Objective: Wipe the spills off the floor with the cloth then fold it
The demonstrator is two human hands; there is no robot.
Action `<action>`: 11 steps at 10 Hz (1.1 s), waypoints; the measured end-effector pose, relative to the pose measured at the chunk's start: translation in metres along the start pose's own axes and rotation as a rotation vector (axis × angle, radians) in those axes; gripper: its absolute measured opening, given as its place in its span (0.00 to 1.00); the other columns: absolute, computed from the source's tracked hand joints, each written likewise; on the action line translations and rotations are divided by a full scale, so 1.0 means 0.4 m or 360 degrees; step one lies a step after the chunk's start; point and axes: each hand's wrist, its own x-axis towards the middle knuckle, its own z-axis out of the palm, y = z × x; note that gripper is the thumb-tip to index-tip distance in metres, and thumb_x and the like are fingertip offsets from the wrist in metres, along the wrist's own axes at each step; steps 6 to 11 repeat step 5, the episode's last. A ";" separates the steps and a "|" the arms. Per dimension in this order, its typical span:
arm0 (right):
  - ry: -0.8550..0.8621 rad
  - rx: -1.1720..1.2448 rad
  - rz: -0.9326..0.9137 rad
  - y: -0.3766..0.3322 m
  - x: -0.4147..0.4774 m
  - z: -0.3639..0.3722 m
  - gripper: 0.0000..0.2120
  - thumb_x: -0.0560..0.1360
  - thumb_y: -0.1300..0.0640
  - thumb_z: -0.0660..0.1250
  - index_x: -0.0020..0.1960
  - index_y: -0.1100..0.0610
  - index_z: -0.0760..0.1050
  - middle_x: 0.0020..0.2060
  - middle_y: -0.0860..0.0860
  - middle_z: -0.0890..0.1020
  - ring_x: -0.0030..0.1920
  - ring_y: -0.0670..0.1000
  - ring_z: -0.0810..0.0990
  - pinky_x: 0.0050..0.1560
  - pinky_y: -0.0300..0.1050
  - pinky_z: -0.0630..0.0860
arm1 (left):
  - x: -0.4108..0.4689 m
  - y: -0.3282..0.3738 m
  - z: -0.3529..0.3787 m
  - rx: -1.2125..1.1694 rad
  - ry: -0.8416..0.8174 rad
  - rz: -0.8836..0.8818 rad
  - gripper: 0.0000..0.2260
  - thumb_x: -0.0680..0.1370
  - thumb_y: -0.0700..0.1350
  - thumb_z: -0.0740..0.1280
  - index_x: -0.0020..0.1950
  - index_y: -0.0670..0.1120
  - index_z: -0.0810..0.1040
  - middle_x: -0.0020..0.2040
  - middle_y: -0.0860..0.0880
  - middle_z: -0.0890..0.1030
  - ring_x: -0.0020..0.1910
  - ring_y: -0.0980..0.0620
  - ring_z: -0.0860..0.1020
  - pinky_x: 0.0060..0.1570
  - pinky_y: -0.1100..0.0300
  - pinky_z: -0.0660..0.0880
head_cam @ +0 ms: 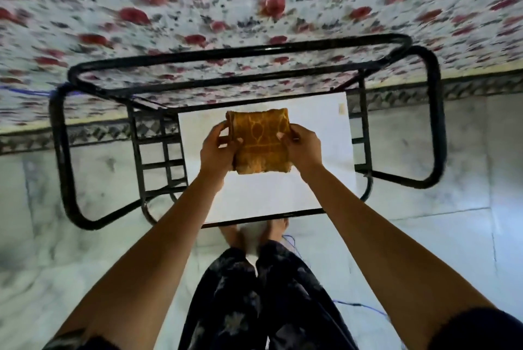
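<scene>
- Folded into a thick, compact pad: orange-yellow cloth (261, 141) with a woven pattern, fringed lower edge toward the near side.
- Held up in mid-air over the white top of a small table (317, 151), not resting on it; whether touching the surface, cannot tell for certain, though appearing raised above it.
- Gripped on its left edge by the left hand (218, 150): fingers (216, 130) curled round the far-left corner, thumb pressed across the front face.
- Gripped on its right edge by the right hand (302, 147): thumb laid on the front of the fabric, remaining fingers wrapped behind and hidden.
- Both forearms bare, stretched forward from the near corners of the view, dark sleeve ends at the bottom edges.
- Black tubular frame (433, 123) looping round the table on left and right, with a ladder-like panel of bars on the left side.
- Floral fabric (254, 10), white with red blooms, filling the far part of the scene, blurred.
- Pale marble floor (424, 236) left, right and near, with a patterned border strip along the far edge.
- Dark flowered trousers (266, 301) directly below, bare feet (278, 226) just under the table's near edge.
- Thin blue thread (365, 306) lying on the floor just right of the legs.
</scene>
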 end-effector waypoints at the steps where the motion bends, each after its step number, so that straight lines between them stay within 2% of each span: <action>1: -0.0015 -0.0041 -0.0015 0.026 0.020 0.020 0.15 0.76 0.54 0.67 0.61 0.58 0.77 0.54 0.54 0.81 0.54 0.53 0.79 0.57 0.47 0.77 | 0.011 -0.038 0.004 0.0032 0.0035 0.0044 0.20 0.77 0.45 0.67 0.68 0.49 0.69 0.61 0.44 0.77 0.56 0.44 0.77 0.46 0.46 0.80; 3: 0.0117 -0.0087 -0.0066 0.008 0.006 0.025 0.15 0.77 0.54 0.66 0.62 0.57 0.74 0.55 0.53 0.80 0.55 0.53 0.79 0.54 0.45 0.75 | 0.005 -0.016 -0.002 0.0114 0.0091 0.0066 0.22 0.76 0.42 0.68 0.69 0.49 0.69 0.62 0.44 0.76 0.58 0.44 0.76 0.50 0.46 0.79; 4: 0.0148 -0.0084 -0.0074 -0.008 -0.031 0.014 0.20 0.78 0.53 0.64 0.68 0.55 0.68 0.60 0.53 0.78 0.59 0.53 0.77 0.56 0.49 0.76 | -0.017 0.004 -0.014 0.0168 0.0129 0.0028 0.22 0.76 0.41 0.68 0.69 0.49 0.68 0.63 0.44 0.76 0.57 0.47 0.75 0.50 0.54 0.78; 5: 0.0222 -0.0117 -0.0155 -0.035 -0.118 -0.015 0.21 0.79 0.53 0.62 0.70 0.55 0.65 0.63 0.53 0.76 0.61 0.53 0.75 0.58 0.50 0.75 | -0.087 0.031 -0.044 0.0324 0.0098 0.0127 0.20 0.76 0.44 0.68 0.68 0.49 0.69 0.62 0.46 0.75 0.57 0.48 0.75 0.50 0.59 0.74; 11: 0.0222 -0.0117 -0.0155 -0.035 -0.118 -0.015 0.21 0.79 0.53 0.62 0.70 0.55 0.65 0.63 0.53 0.76 0.61 0.53 0.75 0.58 0.50 0.75 | -0.087 0.031 -0.044 0.0324 0.0098 0.0127 0.20 0.76 0.44 0.68 0.68 0.49 0.69 0.62 0.46 0.75 0.57 0.48 0.75 0.50 0.59 0.74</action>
